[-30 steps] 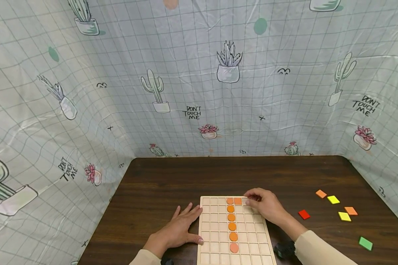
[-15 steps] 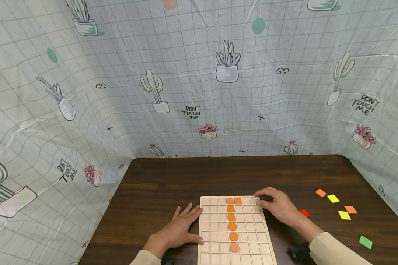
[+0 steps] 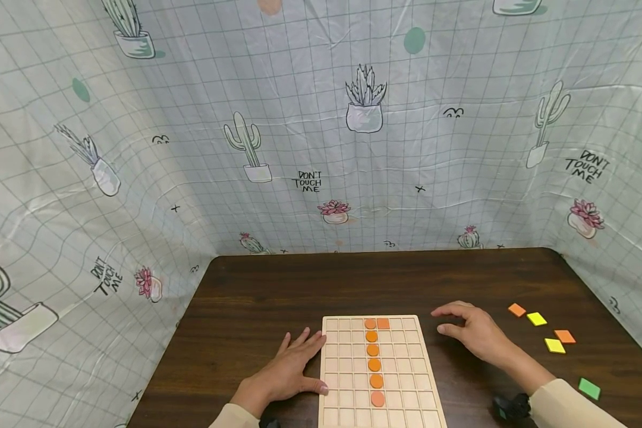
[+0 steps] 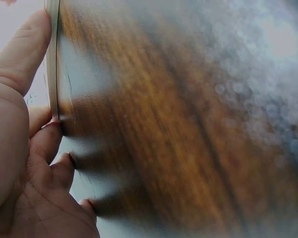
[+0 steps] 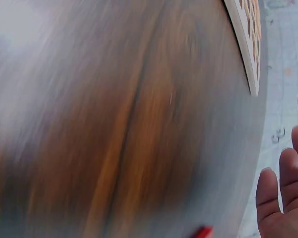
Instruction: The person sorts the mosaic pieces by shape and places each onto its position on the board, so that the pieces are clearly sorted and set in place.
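Since half a second ago the right hand [image 3: 478,336] has slid off the far right corner of the board [image 3: 348,371] and moved further right, over bare table [image 3: 364,285]. Its thumb and forefinger stand apart with nothing between them, the other fingers loosely extended. The left hand [image 3: 286,368] lies with its fingers spread wide, forefinger and thumb touching the board's left edge. The pale gridded board lies flat in front of the person, bearing a column of six orange discs [image 3: 374,365], the nearest one paler, and an orange square [image 3: 383,324] just right of the farthest disc. To the right of the right hand lie two orange tiles [image 3: 516,310], two yellow tiles [image 3: 554,346] and, nearer the person, a green tile [image 3: 589,389]. A patterned curtain [image 3: 385,160] hangs behind.
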`<state>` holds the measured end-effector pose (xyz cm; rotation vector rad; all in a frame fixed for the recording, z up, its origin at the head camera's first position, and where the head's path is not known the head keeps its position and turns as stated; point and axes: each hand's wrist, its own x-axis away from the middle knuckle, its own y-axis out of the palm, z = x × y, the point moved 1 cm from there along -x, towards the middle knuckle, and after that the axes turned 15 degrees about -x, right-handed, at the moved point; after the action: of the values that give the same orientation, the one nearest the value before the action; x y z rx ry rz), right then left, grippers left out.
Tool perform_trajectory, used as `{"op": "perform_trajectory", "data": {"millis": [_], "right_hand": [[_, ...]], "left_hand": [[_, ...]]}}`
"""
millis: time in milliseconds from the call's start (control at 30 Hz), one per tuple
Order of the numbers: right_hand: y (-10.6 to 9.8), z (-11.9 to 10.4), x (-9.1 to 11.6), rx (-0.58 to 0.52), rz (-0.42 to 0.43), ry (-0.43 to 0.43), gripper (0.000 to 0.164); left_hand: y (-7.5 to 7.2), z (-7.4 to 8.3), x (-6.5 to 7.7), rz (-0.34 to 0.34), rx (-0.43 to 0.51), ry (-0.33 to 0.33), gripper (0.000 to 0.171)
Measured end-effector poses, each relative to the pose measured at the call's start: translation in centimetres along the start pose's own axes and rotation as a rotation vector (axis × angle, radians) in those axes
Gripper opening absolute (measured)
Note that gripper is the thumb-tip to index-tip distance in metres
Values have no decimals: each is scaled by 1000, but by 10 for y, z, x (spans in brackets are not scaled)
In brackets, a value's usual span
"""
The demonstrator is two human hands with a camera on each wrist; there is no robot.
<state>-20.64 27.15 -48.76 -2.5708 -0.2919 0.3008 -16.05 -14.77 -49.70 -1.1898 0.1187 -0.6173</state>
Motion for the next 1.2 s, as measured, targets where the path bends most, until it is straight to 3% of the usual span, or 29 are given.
{"op": "perform_trajectory", "data": {"millis": [400,700,900,1200], "right_hand": [[-45,19,18,81,-44,50,35],[-73,38,33,121,-84,45,54],[-82,49,39,142,-114,93,65],[-77,59,42,157,-81,98,49]], "left_hand": [[0,0,1,4,-5,3,100],[-2,1,2,8,4,19,99],[-3,2,2,8,1,19,100],[-1,1,1,9,1,5,100]]}}
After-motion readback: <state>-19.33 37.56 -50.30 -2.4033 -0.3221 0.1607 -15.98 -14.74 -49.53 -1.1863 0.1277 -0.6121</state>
